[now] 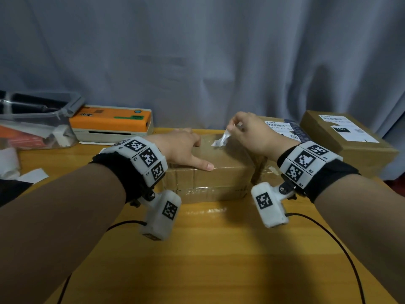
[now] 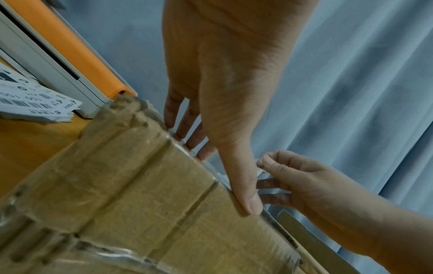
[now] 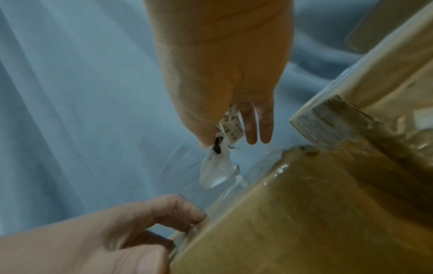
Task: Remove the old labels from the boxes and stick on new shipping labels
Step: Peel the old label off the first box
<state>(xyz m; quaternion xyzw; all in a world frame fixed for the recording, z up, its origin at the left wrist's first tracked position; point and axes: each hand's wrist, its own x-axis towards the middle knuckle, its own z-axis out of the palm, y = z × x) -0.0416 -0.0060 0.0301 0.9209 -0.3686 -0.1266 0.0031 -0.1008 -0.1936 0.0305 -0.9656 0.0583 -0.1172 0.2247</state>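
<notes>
A taped cardboard box [image 1: 228, 165] lies mid-table. My left hand [image 1: 195, 150] grips it from above: the fingers hook over the far edge and the thumb lies along the near top edge [image 2: 250, 200]. My right hand [image 1: 232, 128] is raised over the box's right end and pinches a crumpled white label [image 1: 221, 140] between thumb and fingers. The label's lower tip still touches the box top. In the right wrist view the label [image 3: 216, 170] hangs from the pinch above the box [image 3: 304, 222].
An orange label printer [image 1: 111, 123] stands at the back left beside a clear plastic bin [image 1: 37, 121]. Printed labels [image 2: 35, 98] lie in front of the printer. Two labelled boxes [image 1: 280, 128] [image 1: 346, 139] sit at the right. Paper scraps [image 1: 32, 175] lie far left. A curtain hangs behind.
</notes>
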